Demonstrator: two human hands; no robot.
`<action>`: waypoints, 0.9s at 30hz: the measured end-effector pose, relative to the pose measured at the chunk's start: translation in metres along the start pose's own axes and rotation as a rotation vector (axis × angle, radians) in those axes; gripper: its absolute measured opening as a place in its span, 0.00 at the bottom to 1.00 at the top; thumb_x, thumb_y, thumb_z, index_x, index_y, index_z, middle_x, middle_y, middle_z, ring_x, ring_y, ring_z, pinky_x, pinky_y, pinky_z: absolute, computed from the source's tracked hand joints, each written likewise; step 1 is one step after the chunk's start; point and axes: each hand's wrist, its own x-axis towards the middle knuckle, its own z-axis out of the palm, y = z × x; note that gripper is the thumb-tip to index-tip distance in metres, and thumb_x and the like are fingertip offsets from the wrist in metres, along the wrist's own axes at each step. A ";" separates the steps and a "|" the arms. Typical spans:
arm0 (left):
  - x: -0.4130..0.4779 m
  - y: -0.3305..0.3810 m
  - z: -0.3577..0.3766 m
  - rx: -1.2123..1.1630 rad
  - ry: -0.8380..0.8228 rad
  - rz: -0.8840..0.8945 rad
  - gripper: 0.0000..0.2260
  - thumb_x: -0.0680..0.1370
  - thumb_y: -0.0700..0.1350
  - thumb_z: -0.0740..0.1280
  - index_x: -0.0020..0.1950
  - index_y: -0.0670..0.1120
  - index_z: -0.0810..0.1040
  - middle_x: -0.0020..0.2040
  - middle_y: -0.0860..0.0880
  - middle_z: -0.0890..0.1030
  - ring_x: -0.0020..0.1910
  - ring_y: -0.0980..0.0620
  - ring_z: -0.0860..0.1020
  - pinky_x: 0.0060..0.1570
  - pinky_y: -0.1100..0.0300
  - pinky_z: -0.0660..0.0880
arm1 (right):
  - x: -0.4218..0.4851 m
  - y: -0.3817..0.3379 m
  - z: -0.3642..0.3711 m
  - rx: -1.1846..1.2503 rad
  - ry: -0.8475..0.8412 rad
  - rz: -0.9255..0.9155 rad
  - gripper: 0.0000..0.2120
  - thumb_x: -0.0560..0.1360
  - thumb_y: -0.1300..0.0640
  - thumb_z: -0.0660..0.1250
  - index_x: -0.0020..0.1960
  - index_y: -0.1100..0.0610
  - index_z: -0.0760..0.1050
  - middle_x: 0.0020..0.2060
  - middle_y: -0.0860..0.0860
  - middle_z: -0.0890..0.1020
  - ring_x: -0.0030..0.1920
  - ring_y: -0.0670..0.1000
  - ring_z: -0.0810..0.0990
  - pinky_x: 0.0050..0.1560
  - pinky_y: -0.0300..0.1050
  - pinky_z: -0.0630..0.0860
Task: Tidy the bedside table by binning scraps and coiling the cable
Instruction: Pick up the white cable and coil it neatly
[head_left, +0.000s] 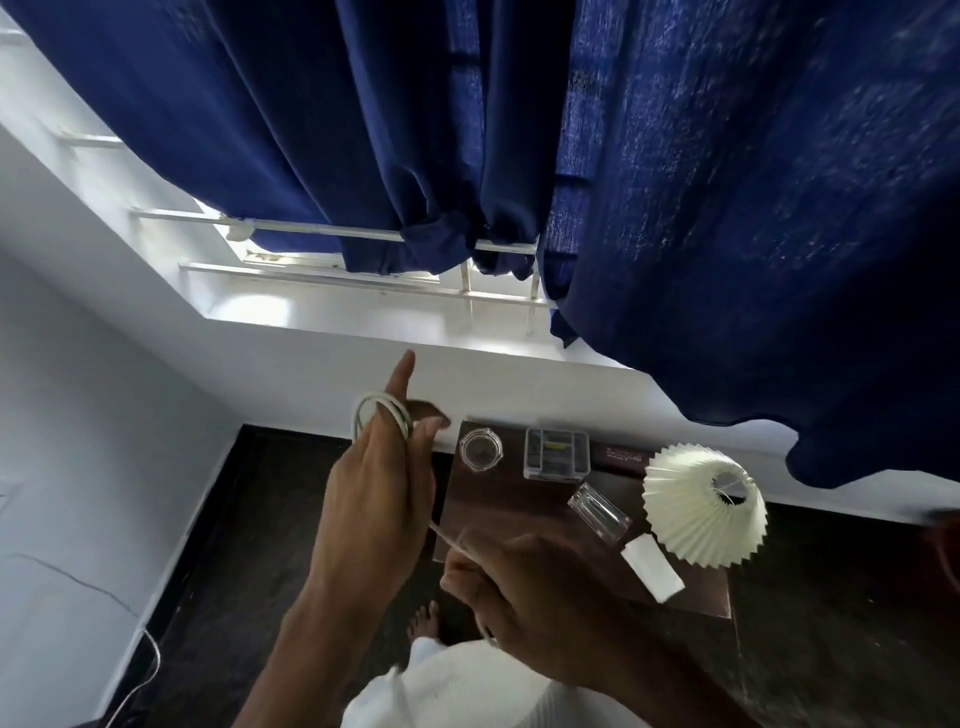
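Observation:
A thin white cable (375, 413) is looped a few turns around the fingers of my left hand (379, 493), which is raised above the left edge of the dark bedside table (524, 514); its index finger points up. One strand runs down from the loops to my right hand (524, 597), which pinches it low over the table's front. A white paper scrap (652, 567) lies on the table beside the lamp.
On the table stand a round glass jar (481, 449), a clear plastic organiser box (556, 453), a tipped clear glass (598, 512) and a pleated white lampshade (704, 506). Blue curtains (727, 208) hang overhead. Another white cable (143, 675) trails on the dark floor at left.

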 end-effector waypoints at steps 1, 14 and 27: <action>-0.002 -0.012 0.001 0.107 -0.048 0.004 0.18 0.86 0.49 0.53 0.63 0.36 0.73 0.53 0.42 0.83 0.41 0.63 0.83 0.37 0.68 0.80 | 0.001 0.002 -0.003 -0.036 0.018 0.001 0.10 0.82 0.42 0.56 0.52 0.47 0.71 0.39 0.47 0.82 0.40 0.47 0.80 0.43 0.46 0.75; -0.040 0.015 -0.011 -0.660 -0.613 -0.352 0.23 0.81 0.62 0.56 0.31 0.53 0.74 0.29 0.54 0.71 0.28 0.57 0.68 0.32 0.63 0.66 | 0.054 0.032 -0.071 -0.160 0.159 -0.194 0.07 0.75 0.47 0.71 0.42 0.49 0.80 0.37 0.42 0.78 0.41 0.44 0.73 0.39 0.44 0.74; 0.008 -0.025 -0.087 -0.305 -0.421 -0.079 0.24 0.83 0.53 0.59 0.28 0.50 0.60 0.24 0.60 0.60 0.22 0.62 0.58 0.26 0.70 0.58 | 0.027 0.033 -0.040 0.889 -0.381 0.029 0.04 0.76 0.56 0.69 0.47 0.48 0.82 0.56 0.50 0.82 0.59 0.51 0.81 0.62 0.52 0.77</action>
